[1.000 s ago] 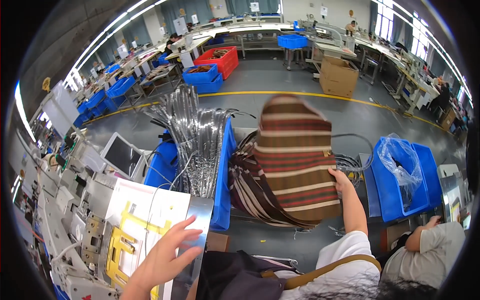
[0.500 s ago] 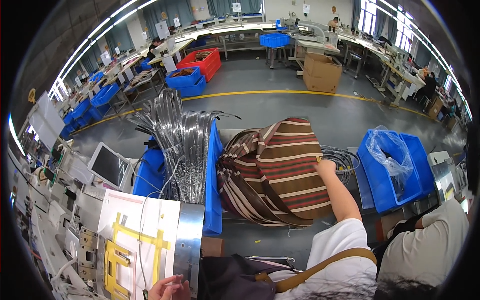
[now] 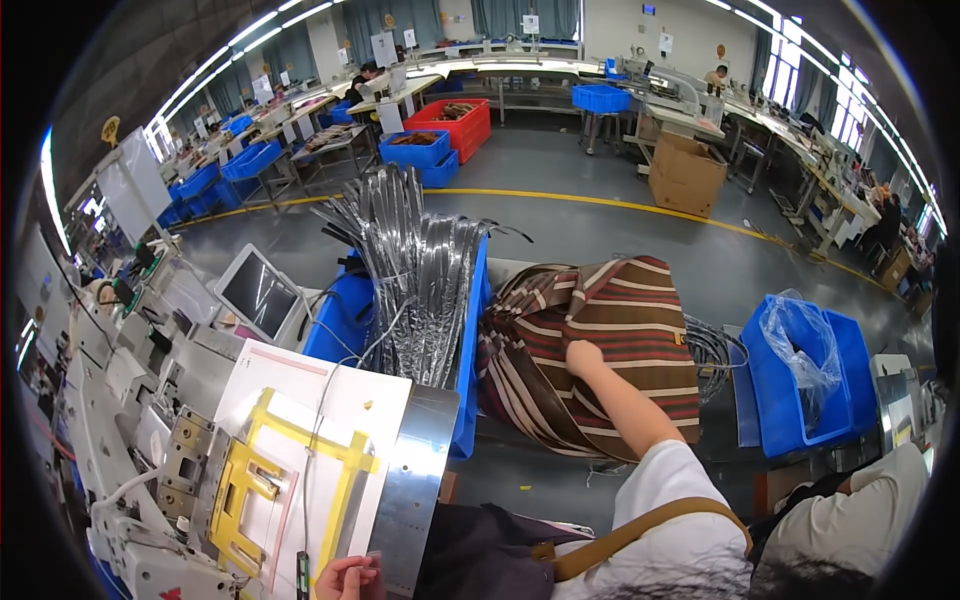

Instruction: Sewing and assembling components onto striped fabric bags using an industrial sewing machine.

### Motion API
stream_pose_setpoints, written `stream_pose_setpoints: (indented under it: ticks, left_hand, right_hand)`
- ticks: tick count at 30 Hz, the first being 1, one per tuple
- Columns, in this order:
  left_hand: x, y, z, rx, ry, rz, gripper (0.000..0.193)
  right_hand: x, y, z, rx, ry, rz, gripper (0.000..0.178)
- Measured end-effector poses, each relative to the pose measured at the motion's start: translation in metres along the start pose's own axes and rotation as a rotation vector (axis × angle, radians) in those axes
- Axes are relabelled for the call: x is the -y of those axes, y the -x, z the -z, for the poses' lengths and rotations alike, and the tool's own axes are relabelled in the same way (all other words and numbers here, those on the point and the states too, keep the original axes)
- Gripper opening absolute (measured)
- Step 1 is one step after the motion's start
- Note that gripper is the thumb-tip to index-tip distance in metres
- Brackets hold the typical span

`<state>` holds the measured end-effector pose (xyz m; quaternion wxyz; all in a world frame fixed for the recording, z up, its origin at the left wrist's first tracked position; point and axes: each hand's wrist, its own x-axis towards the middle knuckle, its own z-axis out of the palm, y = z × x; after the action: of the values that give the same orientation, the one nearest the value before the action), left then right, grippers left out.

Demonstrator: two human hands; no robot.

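A striped fabric bundle (image 3: 640, 310), brown with cream and dark red bands, lies gathered and folded at the middle, between a blue bin and a coil of grey cable (image 3: 712, 350). A small yellow tag (image 3: 680, 338) sits at its right edge, any lettering too small to read. The person's right hand (image 3: 583, 358) rests bent on the cloth; its fingertips are hidden, so whether it pinches a fold cannot be told. The left hand (image 3: 350, 578), at the lower edge, has its fingertips pressed together beside a metal plate (image 3: 425, 450) and a white board (image 3: 295, 375) with yellow tape. Shiny black-and-silver strips (image 3: 420, 290) fill the blue bin (image 3: 468, 385). A cardboard carton (image 3: 690, 175) stands beyond.
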<state>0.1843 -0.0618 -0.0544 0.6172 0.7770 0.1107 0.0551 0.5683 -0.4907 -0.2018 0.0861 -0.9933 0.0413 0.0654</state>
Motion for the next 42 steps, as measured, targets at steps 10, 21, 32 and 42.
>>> stream_pose_setpoints:
  ticks: [10,21,32,42]
  left_hand:
    - [-0.014,-0.001,-0.022,-0.025,0.062,0.048,0.015]
    - [-0.048,0.013,-0.038,-0.134,0.037,0.061,0.014]
    - [-0.073,0.138,0.015,-0.271,-0.232,0.114,0.02]
    - [0.021,0.365,0.014,-2.245,-0.195,-0.053,0.021]
  right_hand:
    - [0.04,-0.033,-0.067,0.108,-1.02,-0.008,0.035]
    - [0.051,-0.012,-0.014,0.327,-0.319,0.273,0.046]
    - [0.279,0.168,0.14,0.193,-0.668,1.285,0.018]
    - [0.382,0.289,0.08,0.243,-0.302,2.133,0.023]
